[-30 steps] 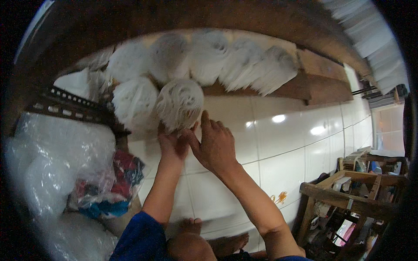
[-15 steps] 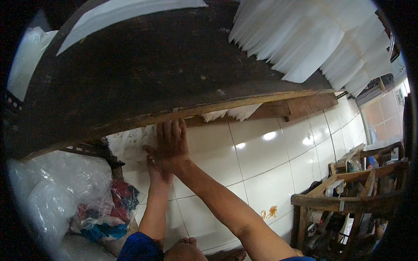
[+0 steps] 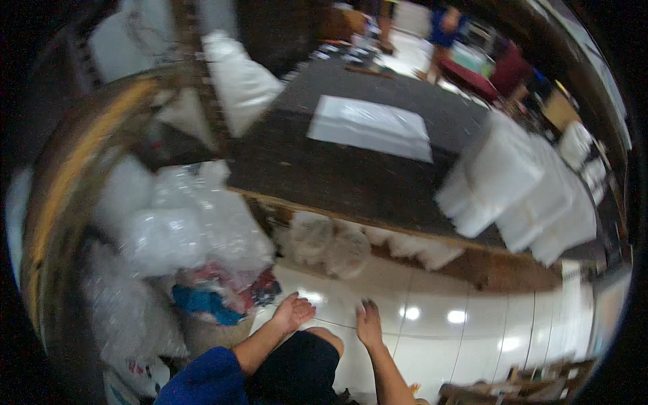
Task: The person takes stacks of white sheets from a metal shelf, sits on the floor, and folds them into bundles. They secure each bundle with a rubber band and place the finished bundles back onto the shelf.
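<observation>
My left hand is held palm up over the tiled floor, its fingers stretched out and nothing in it. To its right, my right hand hangs in the air, slightly blurred, with extended fingers and no object visible in it. Ahead stands a dark table. On it lie a flat white plastic sheet and, to the right, stacks of thin white plastic sheets or bags drooping over the front edge. Beneath the table edge sit round, plastic-wrapped white bundles, beyond my hands and apart from them.
Clear plastic bags pile up at the left, above red and teal plastic-wrapped material. A curved wooden edge runs along the far left. At the lower right is a wooden rack. Another person's legs show beyond the table.
Both hands have drawn back from the table's front edge and separated; before, they were close together there. The view has risen, showing more of the tabletop and the room behind.
</observation>
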`<state>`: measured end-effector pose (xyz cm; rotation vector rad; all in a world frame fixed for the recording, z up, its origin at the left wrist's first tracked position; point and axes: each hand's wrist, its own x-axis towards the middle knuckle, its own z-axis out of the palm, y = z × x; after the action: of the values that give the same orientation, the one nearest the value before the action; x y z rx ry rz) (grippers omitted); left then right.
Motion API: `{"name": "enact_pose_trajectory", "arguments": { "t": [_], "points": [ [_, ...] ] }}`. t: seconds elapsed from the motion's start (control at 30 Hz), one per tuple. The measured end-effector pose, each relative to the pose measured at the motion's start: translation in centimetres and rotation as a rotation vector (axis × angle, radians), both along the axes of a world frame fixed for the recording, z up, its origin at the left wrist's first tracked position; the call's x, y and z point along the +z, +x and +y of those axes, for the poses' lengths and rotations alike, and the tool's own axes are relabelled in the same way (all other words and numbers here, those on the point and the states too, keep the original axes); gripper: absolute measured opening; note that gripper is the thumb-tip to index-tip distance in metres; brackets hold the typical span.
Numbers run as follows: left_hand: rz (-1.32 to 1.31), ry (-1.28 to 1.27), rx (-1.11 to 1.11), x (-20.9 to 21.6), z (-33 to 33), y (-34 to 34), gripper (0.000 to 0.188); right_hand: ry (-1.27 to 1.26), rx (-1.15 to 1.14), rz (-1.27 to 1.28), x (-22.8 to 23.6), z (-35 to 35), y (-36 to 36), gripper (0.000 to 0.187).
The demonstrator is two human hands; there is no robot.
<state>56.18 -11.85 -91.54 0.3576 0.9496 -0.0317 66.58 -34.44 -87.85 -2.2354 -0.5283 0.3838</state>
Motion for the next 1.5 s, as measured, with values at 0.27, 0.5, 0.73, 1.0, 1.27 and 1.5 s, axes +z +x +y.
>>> {"name": "enact_pose_trajectory", "arguments": {
  "t": [0.27,0.5,0.73,1.0,1.27,1.5],
  "points": [
    [-0.030,0.444,0.185,11.4,1.9,-8.7,0.035,0.183,0.032,0.290,-1.2,-2.8,-4.6,0.048],
    [-0.218,1.142,-0.012,23.5,0.1,-14.3,0.036,0.593,0.302,0.130,19.0,10.9,-1.9,0.037],
    [-0.127,1.995,-0.076,43.6,-4.6,-26.5,0.040,0.899,0.931,-0.145,42.1,20.1,-6.7,0.034],
    [0.646,2.551,0.294,51.7,-8.4,-34.0,0.035,1.000,1.367,-0.323,50.3,23.2,-7.8,0.036],
    [0.648,2.742,0.087,54.0,-3.7,-33.0,0.035,1.142,1.164,-0.681,61.4,21.5,-5.4,0.030],
    [0.721,2.649,0.192,53.6,-0.7,-33.1,0.041,1.103,1.101,-1.090,78.4,24.5,-7.1,0.034]
  ]
}}
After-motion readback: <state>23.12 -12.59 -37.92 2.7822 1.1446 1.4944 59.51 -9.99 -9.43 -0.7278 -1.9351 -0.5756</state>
